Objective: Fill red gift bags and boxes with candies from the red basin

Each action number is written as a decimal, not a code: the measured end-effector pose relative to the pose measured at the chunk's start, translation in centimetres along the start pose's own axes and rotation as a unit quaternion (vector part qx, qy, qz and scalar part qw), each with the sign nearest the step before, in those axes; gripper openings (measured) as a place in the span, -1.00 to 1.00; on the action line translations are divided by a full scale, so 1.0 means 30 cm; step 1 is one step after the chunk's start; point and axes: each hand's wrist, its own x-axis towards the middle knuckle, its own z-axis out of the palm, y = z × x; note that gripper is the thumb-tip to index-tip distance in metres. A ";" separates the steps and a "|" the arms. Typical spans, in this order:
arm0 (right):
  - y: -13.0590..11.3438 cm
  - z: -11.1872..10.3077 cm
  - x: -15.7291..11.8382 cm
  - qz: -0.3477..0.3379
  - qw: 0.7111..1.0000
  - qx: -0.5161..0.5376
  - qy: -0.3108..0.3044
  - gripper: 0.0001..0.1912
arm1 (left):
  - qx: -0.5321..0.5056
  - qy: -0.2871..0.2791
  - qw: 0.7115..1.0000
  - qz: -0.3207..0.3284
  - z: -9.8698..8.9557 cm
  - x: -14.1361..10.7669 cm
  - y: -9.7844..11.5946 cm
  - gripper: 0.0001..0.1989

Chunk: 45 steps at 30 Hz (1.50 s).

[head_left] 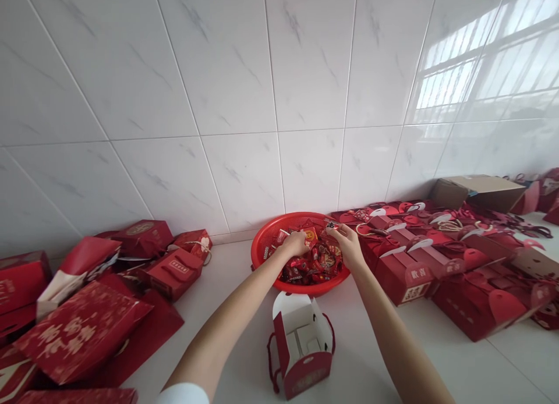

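Observation:
A red plastic basket (257,241) full of red-wrapped sweets (321,261) stands against the wall. My left hand (297,243) reaches into it, fingers curled down among the wrappers; what they hold is hidden. Beside its fingertips lies a red and gold packet (310,236). At the basket's right side, my right hand (349,245) pinches a small wrapped sweet (332,224) with a dark mark on it. Between my forearms, in front of the basket, an open red gift box (308,372) with a white inside and red cord handles stands upright on the white surface.
To the right stand rows of closed red gift boxes (404,273), with a cardboard box (478,188) behind them. On the left, several red boxes (78,331) lie in a loose pile. A white tiled wall (236,165) rises behind the basket.

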 end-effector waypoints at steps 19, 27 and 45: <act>-0.021 0.044 -0.035 0.167 0.978 0.105 -0.075 -0.90 | -0.405 0.141 0.886 0.176 -0.049 -0.174 -0.036 -0.91; -0.038 0.058 -0.064 0.170 0.968 0.137 -0.124 -0.70 | -0.348 0.200 0.906 0.134 -0.038 -0.193 -0.033 -0.85; 0.021 0.000 -0.007 0.093 0.971 0.219 0.030 -0.82 | 0.031 -0.092 0.989 0.114 -0.039 -0.051 0.066 -0.66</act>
